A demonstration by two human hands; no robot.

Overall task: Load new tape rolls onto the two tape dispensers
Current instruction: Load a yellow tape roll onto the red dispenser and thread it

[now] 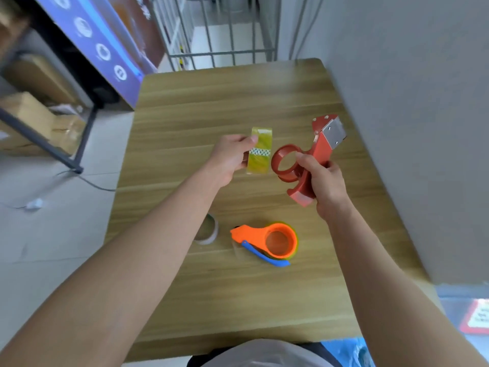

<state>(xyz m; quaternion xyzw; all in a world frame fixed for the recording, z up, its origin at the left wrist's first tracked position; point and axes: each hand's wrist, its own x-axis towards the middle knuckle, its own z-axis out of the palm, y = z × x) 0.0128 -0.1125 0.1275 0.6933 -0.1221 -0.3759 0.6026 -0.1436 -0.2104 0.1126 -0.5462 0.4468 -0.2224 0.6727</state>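
The left hand [229,157] gripped a yellowish tape roll [260,152] edge-on, just beside the empty hub of the red dispenser [308,160] clutched in the right hand [324,185].

I see: tape [260,154] yellow, black-white strip | dispenser [312,160] red | other dispenser [275,241] orange, blue handle | table [211,102] brown wood

A wooden table [238,102] with a light grain finish fills the centre of the frame. A plain grey wall [410,88] occupies the right side. A metal railing [219,30] stands at the upper centre. A dark metal shelf frame [66,107] holding cardboard boxes [31,107] occupies the upper left, with a blue-purple panel [105,46] leaning beside it. The floor [53,221] is pale grey tile.
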